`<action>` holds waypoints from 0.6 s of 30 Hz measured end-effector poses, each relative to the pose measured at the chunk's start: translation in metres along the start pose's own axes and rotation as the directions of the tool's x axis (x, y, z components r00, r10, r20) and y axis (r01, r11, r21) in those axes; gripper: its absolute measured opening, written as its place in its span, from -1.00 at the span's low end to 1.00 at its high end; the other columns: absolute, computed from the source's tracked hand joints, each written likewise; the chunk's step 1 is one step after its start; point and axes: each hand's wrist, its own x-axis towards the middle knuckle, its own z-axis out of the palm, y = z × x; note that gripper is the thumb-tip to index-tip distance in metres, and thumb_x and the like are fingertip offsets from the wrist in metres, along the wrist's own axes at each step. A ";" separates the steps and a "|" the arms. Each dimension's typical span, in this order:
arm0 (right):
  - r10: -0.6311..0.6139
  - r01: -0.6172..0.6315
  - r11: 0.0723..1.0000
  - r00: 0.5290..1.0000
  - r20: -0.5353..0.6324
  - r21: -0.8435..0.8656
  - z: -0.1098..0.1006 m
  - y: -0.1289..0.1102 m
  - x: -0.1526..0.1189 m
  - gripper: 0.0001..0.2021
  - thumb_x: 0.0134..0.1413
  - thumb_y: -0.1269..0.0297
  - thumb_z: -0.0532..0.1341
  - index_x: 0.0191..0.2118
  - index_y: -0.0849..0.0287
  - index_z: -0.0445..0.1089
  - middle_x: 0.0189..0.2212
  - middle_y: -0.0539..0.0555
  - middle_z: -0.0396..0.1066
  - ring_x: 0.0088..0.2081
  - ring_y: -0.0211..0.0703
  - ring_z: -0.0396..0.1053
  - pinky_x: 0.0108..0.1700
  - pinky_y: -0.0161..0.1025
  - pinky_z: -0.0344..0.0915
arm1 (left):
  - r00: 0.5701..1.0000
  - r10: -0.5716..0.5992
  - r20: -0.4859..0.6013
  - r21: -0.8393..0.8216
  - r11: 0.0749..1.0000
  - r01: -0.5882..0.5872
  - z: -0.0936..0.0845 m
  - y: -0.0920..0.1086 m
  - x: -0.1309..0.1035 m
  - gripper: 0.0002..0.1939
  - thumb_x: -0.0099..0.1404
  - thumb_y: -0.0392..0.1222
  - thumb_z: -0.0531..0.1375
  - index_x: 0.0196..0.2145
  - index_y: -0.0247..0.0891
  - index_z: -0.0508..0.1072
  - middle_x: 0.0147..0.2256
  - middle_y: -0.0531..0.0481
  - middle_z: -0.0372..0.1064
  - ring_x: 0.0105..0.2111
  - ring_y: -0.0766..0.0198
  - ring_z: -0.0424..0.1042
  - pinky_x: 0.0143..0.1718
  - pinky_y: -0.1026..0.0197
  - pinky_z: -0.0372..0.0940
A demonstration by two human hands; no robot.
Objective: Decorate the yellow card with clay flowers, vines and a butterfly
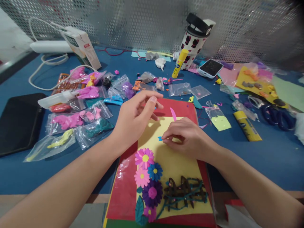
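My right hand (pixel 187 136) is closed in a pinch on a small blue clay piece (pixel 160 138), over the yellow paper (pixel 180 164). A pink blade-like tool (pixel 173 114) sticks up behind that hand; whether the fingers hold it is hidden. To the left, my left hand (pixel 139 115) hovers over the paper's upper edge with its fingers loosely apart, nothing visible in them. Clay flowers in pink, blue (pixel 155 172) and purple (pixel 152 193) run down the paper's left side. A brown clay fence (pixel 185 193) with teal vines lies at lower right. Beneath is a red folder (pixel 123 193).
Bags of coloured clay (pixel 67 122) spread across the left, beside a black tablet (pixel 20 122). Behind stand a carton (pixel 82 47), a yellow glue stick (pixel 180 64) and a patterned bottle (pixel 193 42). On the right are a phone (pixel 210 68), another glue stick (pixel 247 125) and scissors (pixel 277 117).
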 end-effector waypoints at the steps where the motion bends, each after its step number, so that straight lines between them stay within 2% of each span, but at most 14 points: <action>1: -0.001 0.001 1.000 1.000 -0.005 0.004 0.000 0.000 0.000 -0.97 0.09 0.39 0.25 -0.36 0.15 0.43 -0.47 -0.07 0.49 -0.41 -0.28 0.38 -0.19 -0.20 0.11 | 1.000 0.002 0.003 0.002 1.000 -0.002 0.000 0.000 0.000 -0.79 0.40 -0.19 0.05 -0.17 -0.23 0.47 -0.38 0.04 0.49 -0.42 0.41 0.50 -0.40 0.41 0.43; 12: 0.022 -0.022 1.000 1.000 -0.015 -0.018 0.001 0.002 0.000 -0.96 0.12 0.35 0.26 -0.36 0.14 0.43 -0.49 -0.10 0.48 -0.47 -0.33 0.33 -0.18 -0.21 0.13 | 1.000 -0.008 0.027 0.012 1.000 0.008 -0.001 0.001 -0.001 -0.78 0.40 -0.19 0.04 -0.16 -0.22 0.48 -0.36 0.03 0.50 -0.47 0.43 0.48 -0.41 0.40 0.42; 16: 0.037 -0.037 0.999 0.999 -0.012 -0.011 0.001 0.001 0.002 -0.94 0.11 0.35 0.28 -0.39 0.14 0.43 -0.51 -0.08 0.47 -0.49 -0.32 0.30 -0.19 -0.20 0.11 | 0.998 -0.010 0.065 0.021 1.000 0.008 -0.001 0.000 -0.001 -0.76 0.40 -0.17 0.02 -0.15 -0.23 0.47 -0.35 0.03 0.50 -0.52 0.44 0.47 -0.42 0.39 0.40; 18: 0.036 -0.036 0.999 0.999 -0.008 -0.010 0.001 0.002 0.002 -0.94 0.10 0.36 0.28 -0.38 0.15 0.43 -0.51 -0.09 0.47 -0.50 -0.32 0.29 -0.20 -0.20 0.11 | 0.993 -0.005 0.118 0.067 0.998 -0.003 -0.003 -0.001 0.000 -0.76 0.39 -0.19 0.02 -0.15 -0.23 0.47 -0.36 0.04 0.50 -0.51 0.42 0.47 -0.41 0.38 0.39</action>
